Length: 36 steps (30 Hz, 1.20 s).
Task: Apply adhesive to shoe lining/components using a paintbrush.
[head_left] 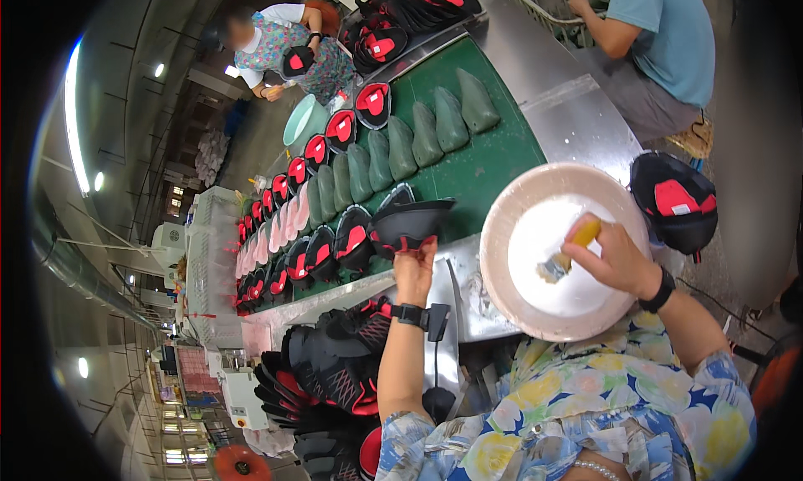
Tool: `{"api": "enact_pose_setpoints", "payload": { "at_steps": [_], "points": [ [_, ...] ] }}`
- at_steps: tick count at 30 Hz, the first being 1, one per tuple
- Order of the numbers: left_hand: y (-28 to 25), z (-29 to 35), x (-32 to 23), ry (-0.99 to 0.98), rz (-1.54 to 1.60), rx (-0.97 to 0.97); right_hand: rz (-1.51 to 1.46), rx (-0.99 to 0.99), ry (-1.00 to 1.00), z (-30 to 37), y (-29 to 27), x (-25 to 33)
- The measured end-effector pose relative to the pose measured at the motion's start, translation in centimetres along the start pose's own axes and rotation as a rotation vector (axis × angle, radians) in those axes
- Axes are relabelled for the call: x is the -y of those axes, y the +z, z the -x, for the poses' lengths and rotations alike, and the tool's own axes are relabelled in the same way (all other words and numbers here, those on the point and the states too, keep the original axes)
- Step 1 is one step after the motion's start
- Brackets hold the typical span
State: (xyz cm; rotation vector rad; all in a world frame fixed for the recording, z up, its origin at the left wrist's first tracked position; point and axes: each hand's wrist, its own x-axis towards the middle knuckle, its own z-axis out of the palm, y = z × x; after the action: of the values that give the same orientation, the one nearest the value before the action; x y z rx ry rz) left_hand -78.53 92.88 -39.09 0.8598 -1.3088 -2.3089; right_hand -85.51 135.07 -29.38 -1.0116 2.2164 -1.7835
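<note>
My left hand (414,273) is closed on a black shoe upper (408,227), gripping its red-trimmed end over the near edge of the green conveyor belt (502,176). Over a round pinkish basin (495,222) of white liquid (535,226), my right hand (617,259) holds a brush by its yellow handle (586,232). The brush's bristles (553,268) point down toward the liquid; whether they touch it I cannot tell. More black-and-red uppers (354,238) stand in a row along the belt's near side, beside green foot-shaped pieces (401,146).
Stacked uppers (335,355) lie below the belt at my left; another upper (673,198) sits right of the basin. Pink foot-shaped pieces (288,222) continue down the belt. Across it, a person (293,50) holds an upper near a mint-green basin (304,121). Another person (661,54) sits at upper right.
</note>
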Motion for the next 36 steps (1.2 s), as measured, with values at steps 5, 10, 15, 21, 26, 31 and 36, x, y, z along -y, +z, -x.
{"api": "enact_pose_setpoints", "payload": {
  "at_steps": [5, 10, 15, 21, 26, 31, 36],
  "points": [
    [0.8, -8.1, 6.5, 0.130, 0.088, 0.206, -0.008, 0.034, 0.121, 0.5, 0.3, -0.5],
    [1.3, -13.4, 10.5, 0.005, -0.455, -0.071, 0.026, 0.084, 0.201, -0.1, 1.1, -1.3],
    [0.5, -10.3, 5.7, 0.038, -0.705, -0.147, 0.060, 0.109, 0.304, -0.7, 0.2, -2.7],
    [-9.3, 2.1, -8.3, 0.742, -1.647, -0.177, -0.200, -0.008, 0.392, -1.2, 0.4, -4.9],
    [-19.2, 9.4, -4.1, 0.285, -2.258, -0.558, -0.315, 0.095, 0.401, -1.4, 1.6, -4.4],
    [-13.9, 7.2, -4.3, 0.089, -2.294, -0.607, -0.088, 0.232, 0.264, -0.4, 2.3, -3.4],
    [-20.3, 7.3, -4.9, 0.306, -2.479, -0.506, -0.059, 0.231, 0.243, 0.5, 1.4, -1.8]
  ]
}}
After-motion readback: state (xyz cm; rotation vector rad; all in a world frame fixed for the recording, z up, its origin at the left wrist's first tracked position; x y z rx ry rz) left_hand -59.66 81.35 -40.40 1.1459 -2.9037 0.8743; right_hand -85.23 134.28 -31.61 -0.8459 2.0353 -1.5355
